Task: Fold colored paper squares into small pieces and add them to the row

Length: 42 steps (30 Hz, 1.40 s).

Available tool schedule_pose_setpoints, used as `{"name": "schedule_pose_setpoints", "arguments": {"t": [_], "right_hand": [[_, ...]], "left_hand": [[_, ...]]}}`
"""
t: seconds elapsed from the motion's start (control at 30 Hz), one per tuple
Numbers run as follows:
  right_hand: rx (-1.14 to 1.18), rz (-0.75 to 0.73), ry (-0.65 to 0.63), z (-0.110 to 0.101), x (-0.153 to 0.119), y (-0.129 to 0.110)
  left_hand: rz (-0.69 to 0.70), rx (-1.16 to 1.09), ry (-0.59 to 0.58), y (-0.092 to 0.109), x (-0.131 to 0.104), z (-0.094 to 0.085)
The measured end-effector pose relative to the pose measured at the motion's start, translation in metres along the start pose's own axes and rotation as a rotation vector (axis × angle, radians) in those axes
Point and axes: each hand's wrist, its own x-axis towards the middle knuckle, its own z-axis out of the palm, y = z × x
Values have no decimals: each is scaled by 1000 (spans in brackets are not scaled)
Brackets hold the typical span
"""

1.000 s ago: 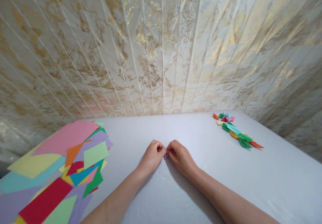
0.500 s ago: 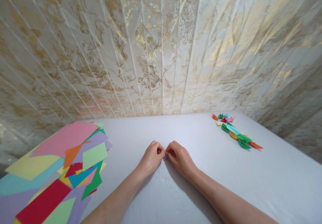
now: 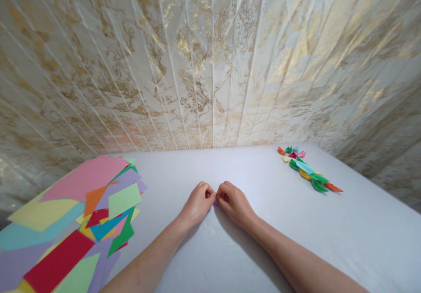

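Both hands meet fingertip to fingertip over the middle of the white table (image 3: 184, 166). Between them shows a tiny bit of purple paper (image 3: 216, 203), mostly hidden by the fingers. My left hand (image 3: 201, 201) pinches it from the left side, thumb against forefinger. From the right, my right hand (image 3: 233, 201) pinches the same small piece, its other fingers curled in. The paper's full shape cannot be made out.
Coloured paper sheets lie in a spread at the left, among them a pink sheet (image 3: 88, 176) and a red one (image 3: 59, 262). Small folded paper pieces (image 3: 304, 167) lie at the back right. Behind the table hangs a gold-patterned curtain (image 3: 210, 65).
Less of the purple paper shows between my fingertips. Both hands stay nearly in place, and the whole view has shifted slightly.
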Motion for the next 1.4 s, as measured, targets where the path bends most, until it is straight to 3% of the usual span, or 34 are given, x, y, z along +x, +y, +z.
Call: {"name": "schedule_pose_setpoints", "arguments": {"t": [0.27, 0.47, 0.93, 1.23, 1.4], "right_hand": [[19, 13, 23, 1, 1, 1], [39, 27, -2, -5, 1, -1], [78, 16, -21, -4, 2, 7], [90, 21, 2, -5, 2, 7], [114, 46, 33, -8, 5, 8]], "left_hand": [[-44, -10, 35, -1, 2, 3], [-107, -213, -7, -3, 2, -9], [-39, -76, 2, -1, 1, 0], [-71, -126, -27, -5, 3, -5], [63, 18, -52, -4, -2, -4]]}}
